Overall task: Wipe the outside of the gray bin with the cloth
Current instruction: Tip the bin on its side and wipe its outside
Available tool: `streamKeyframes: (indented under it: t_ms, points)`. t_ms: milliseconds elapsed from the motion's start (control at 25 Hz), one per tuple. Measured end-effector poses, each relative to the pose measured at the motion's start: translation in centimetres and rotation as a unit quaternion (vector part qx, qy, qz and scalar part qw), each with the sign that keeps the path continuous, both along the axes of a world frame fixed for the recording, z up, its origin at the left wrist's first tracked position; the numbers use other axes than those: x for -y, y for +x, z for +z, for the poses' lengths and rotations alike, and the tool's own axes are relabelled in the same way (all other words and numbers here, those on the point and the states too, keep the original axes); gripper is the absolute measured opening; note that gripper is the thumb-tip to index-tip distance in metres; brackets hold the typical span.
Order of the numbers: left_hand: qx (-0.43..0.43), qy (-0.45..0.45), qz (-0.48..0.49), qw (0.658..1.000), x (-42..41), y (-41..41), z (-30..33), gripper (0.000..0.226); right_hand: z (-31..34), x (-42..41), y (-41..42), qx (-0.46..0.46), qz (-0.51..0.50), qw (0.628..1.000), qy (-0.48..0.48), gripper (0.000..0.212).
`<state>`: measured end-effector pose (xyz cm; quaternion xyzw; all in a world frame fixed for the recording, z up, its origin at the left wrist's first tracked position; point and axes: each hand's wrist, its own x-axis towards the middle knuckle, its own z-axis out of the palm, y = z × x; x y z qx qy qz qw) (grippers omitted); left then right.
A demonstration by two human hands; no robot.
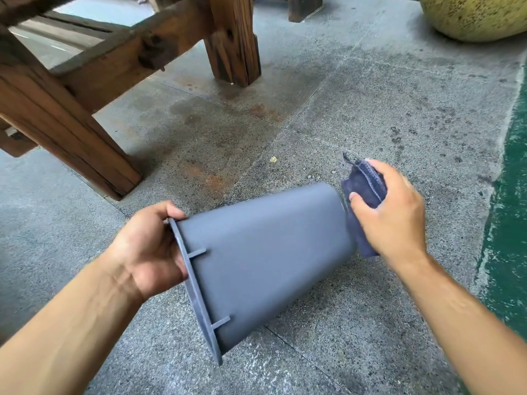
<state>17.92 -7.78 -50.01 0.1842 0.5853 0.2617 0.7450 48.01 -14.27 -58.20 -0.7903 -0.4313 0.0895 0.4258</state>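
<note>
The gray bin (265, 252) is tipped on its side above the concrete floor, its rim toward me at the left and its bottom pointing away to the right. My left hand (148, 252) grips the rim, fingers hooked inside the opening. My right hand (390, 212) holds a folded dark blue cloth (365, 186) pressed against the bin's bottom end. The bin's inside is hidden.
A heavy wooden table frame with thick legs (233, 41) stands at the upper left. A large yellow speckled pot (479, 15) sits at the top right. A green painted strip (513, 195) borders the concrete on the right.
</note>
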Motion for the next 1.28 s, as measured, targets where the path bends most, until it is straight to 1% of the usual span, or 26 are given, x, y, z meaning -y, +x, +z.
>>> streamKeyframes:
  t_ms: [80,160,200,240,320,400,480,600,680,800,920,1040,1160,1280]
  points:
    - [0.019,0.015,-0.036,0.999,0.0,0.3,-0.1,0.053,0.7,-0.8,-0.5,-0.093,-0.002,0.995,0.023,0.058]
    - [0.021,0.027,-0.067,0.997,0.3,0.5,-0.5,0.051,1.1,-1.5,-1.3,-0.196,0.016,0.979,0.048,0.06]
    - [0.021,0.027,-0.078,0.996,0.5,0.6,-0.7,0.049,1.2,-1.7,-1.8,-0.232,0.032,0.97,0.061,0.06]
    - [0.023,0.025,-0.085,0.996,0.6,0.5,-0.8,0.048,1.5,-1.8,-2.5,-0.259,0.056,0.962,0.071,0.059]
    - [0.037,0.021,-0.1,0.994,0.9,0.5,-1.0,0.046,2.2,-2.0,-4.6,-0.278,0.122,0.949,0.081,0.059]
    - [0.052,0.021,-0.12,0.991,1.1,0.7,-1.1,0.048,3.1,-2.4,-7.6,-0.266,0.191,0.941,0.087,0.056]
    - [0.048,0.027,-0.119,0.991,1.4,1.1,-1.3,0.051,3.8,-2.8,-10.7,-0.237,0.246,0.937,0.08,0.053]
    - [0.035,0.048,-0.099,0.993,1.6,1.7,-1.7,0.052,4.2,-3.6,-14.3,-0.165,0.279,0.946,-0.009,0.049]
    - [0.017,0.066,-0.071,0.995,1.5,1.8,-2.1,0.052,3.8,-3.8,-16.0,-0.121,0.288,0.949,-0.041,0.04]
    - [-0.001,0.092,-0.053,0.994,1.5,1.7,-2.3,0.052,3.3,-3.5,-17.2,-0.098,0.292,0.95,-0.061,0.033]
    - [0.002,0.095,-0.054,0.994,1.5,1.7,-2.5,0.053,3.1,-3.2,-17.5,-0.08,0.284,0.952,-0.078,0.028]
    - [-0.002,0.083,-0.066,0.994,1.5,1.6,-2.7,0.051,3.1,-2.7,-17.7,-0.02,0.294,0.952,-0.085,0.026]
    - [-0.016,0.08,-0.082,0.993,1.6,1.5,-2.8,0.054,2.5,-2.8,-17.4,0.014,0.292,0.952,-0.092,0.024]
    - [-0.042,0.077,-0.088,0.992,1.8,1.3,-3.1,0.056,1.4,-3.0,-16.6,0.028,0.277,0.956,-0.096,0.023]
